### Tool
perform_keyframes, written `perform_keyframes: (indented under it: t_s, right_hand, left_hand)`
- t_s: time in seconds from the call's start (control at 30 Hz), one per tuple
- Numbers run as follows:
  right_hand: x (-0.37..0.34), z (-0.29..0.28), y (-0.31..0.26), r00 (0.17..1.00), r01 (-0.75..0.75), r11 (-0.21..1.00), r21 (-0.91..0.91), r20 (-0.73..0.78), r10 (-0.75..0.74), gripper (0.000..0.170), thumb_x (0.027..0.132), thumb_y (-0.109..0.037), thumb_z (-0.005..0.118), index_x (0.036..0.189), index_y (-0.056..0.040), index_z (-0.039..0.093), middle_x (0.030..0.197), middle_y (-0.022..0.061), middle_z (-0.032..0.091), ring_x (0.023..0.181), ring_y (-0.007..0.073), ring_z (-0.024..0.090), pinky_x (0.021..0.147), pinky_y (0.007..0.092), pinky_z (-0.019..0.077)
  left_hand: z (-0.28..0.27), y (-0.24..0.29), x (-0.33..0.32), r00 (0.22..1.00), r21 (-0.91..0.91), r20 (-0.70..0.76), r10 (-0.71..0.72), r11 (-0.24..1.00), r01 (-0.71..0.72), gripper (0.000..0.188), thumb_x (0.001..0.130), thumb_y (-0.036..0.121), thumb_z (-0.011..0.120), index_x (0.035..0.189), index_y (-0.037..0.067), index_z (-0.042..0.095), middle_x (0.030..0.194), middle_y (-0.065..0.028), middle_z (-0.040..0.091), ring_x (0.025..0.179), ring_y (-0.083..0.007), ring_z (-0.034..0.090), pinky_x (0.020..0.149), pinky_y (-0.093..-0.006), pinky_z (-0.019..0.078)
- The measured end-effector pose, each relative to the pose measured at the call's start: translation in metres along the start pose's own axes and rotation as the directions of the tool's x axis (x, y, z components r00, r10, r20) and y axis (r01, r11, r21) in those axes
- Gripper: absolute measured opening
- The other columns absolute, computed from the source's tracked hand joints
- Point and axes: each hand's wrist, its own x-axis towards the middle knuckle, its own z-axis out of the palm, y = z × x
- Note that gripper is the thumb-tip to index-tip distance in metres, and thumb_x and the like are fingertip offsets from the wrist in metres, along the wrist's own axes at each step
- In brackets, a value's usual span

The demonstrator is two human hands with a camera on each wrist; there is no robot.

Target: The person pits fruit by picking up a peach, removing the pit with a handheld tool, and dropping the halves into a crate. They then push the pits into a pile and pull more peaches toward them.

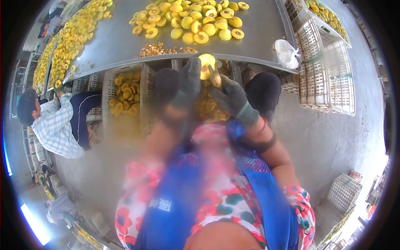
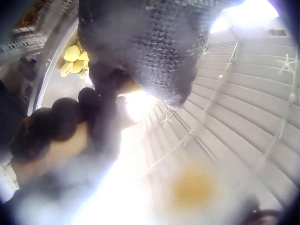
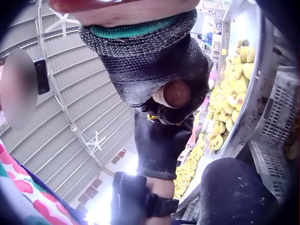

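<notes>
A yellow peach half [image 1: 207, 63], its cut face turned up, is held in the fingers of my gloved left hand [image 1: 187, 83] just off the table's near edge. My right hand [image 1: 231, 98], in a dark glove with a green cuff, grips a wooden-handled tool [image 1: 215, 79] against the fruit's right side. In the right wrist view, the round butt of the handle [image 3: 177, 93] pokes out of the fist. The working end of the tool is hidden by the hands and fruit. The left hand's dark glove [image 2: 145, 42] fills the top of the left wrist view.
Many halved peaches [image 1: 196, 23] lie on the metal table [image 1: 258, 41], with a pile of pits [image 1: 156, 50] nearer its edge. A white plastic bag [image 1: 286, 53] sits at the right. Crates stand below, one holding peach halves [image 1: 127, 93]. Another person [image 1: 56, 121] sits at left.
</notes>
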Motion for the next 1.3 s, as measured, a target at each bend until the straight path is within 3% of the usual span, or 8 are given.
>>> perform_keyframes:
  t_s: [0.3,0.4,0.5,0.7,0.93,1.07,1.17,1.3]
  right_hand:
    - [-0.006,-0.008,-0.022,0.921,-0.353,0.877,0.327,0.289,0.263,0.016,0.089,-0.013,0.059,0.099,0.0001,0.058,0.074,0.0034,0.060,0.063,0.0106,0.056,0.057,0.0252,0.0459]
    - [-0.007,-0.016,-0.016,0.783,-0.610,0.534,0.586,0.548,0.294,0.013,0.089,-0.014,0.058,0.093,-0.0011,0.057,0.066,0.0032,0.055,0.050,0.0095,0.051,0.045,0.0238,0.0411]
    - [-0.008,-0.020,-0.015,0.746,-0.644,0.504,0.576,0.618,0.247,0.013,0.089,-0.015,0.056,0.089,-0.0019,0.055,0.061,0.0025,0.052,0.041,0.0104,0.046,0.038,0.0242,0.0362]
    - [-0.007,-0.015,-0.006,0.755,-0.636,0.540,0.551,0.588,0.290,0.016,0.090,-0.016,0.055,0.089,-0.0004,0.055,0.060,0.0028,0.052,0.040,0.0103,0.046,0.036,0.0235,0.0350]
    - [-0.001,-0.006,-0.007,0.787,-0.584,0.625,0.517,0.548,0.282,0.015,0.090,-0.014,0.055,0.094,0.0000,0.056,0.057,0.0028,0.050,0.041,0.0104,0.044,0.036,0.0237,0.0322]
    - [-0.002,0.005,0.006,0.817,-0.511,0.708,0.487,0.530,0.225,0.011,0.090,-0.011,0.054,0.095,-0.0010,0.056,0.059,0.0022,0.050,0.041,0.0094,0.044,0.037,0.0234,0.0328]
    - [-0.004,0.013,0.008,0.812,-0.521,0.698,0.491,0.536,0.230,0.008,0.090,-0.009,0.053,0.095,-0.0022,0.055,0.061,0.0005,0.050,0.043,0.0077,0.044,0.038,0.0220,0.0337]
    - [0.002,0.004,0.024,0.781,-0.592,0.607,0.530,0.563,0.271,0.006,0.090,-0.009,0.054,0.094,-0.0034,0.053,0.064,-0.0016,0.050,0.048,0.0054,0.045,0.042,0.0204,0.0353]
  left_hand:
    - [0.011,-0.009,-0.003,0.994,0.078,-0.059,0.092,0.993,-0.088,0.042,0.097,0.036,0.039,0.111,0.000,0.056,0.096,-0.0112,0.063,0.088,-0.0171,0.059,0.077,-0.0303,0.0489]
    - [0.009,-0.005,-0.006,0.989,0.152,0.041,0.145,0.977,-0.149,0.040,0.097,0.033,0.040,0.112,0.000,0.055,0.097,-0.0112,0.063,0.089,-0.0174,0.059,0.078,-0.0299,0.0491]
    - [0.011,0.014,-0.009,0.981,0.009,0.196,0.008,1.000,-0.010,0.040,0.096,0.031,0.040,0.113,-0.002,0.055,0.099,-0.0111,0.063,0.091,-0.0181,0.059,0.080,-0.0302,0.0483]
    - [0.016,0.009,-0.011,1.000,0.016,-0.007,-0.017,1.000,0.017,0.038,0.096,0.030,0.042,0.114,-0.002,0.054,0.105,-0.0110,0.060,0.095,-0.0175,0.058,0.084,-0.0287,0.0464]
    - [-0.008,-0.015,-0.021,0.936,0.381,0.059,0.347,0.859,-0.343,0.050,0.093,0.017,0.050,0.137,0.000,0.031,0.129,-0.0177,0.045,0.110,-0.0249,0.051,0.096,-0.0345,0.0416]
    - [0.008,0.027,-0.013,0.981,0.124,-0.188,0.043,0.992,-0.020,0.039,0.096,0.032,0.042,0.117,0.000,0.048,0.103,-0.0147,0.059,0.086,-0.0208,0.060,0.078,-0.0318,0.0497]
    - [-0.024,-0.008,0.002,0.869,0.553,-0.090,0.487,0.750,-0.363,0.052,0.097,0.048,0.036,0.103,0.000,0.056,0.083,-0.0121,0.064,0.067,-0.0188,0.063,0.063,-0.0299,0.0523]
    - [-0.107,-0.002,-0.007,0.749,0.743,-0.420,0.512,0.668,-0.040,0.028,0.096,0.020,0.042,0.106,-0.002,0.055,0.105,-0.0178,0.060,0.095,-0.0295,0.058,0.078,-0.0366,0.0489]
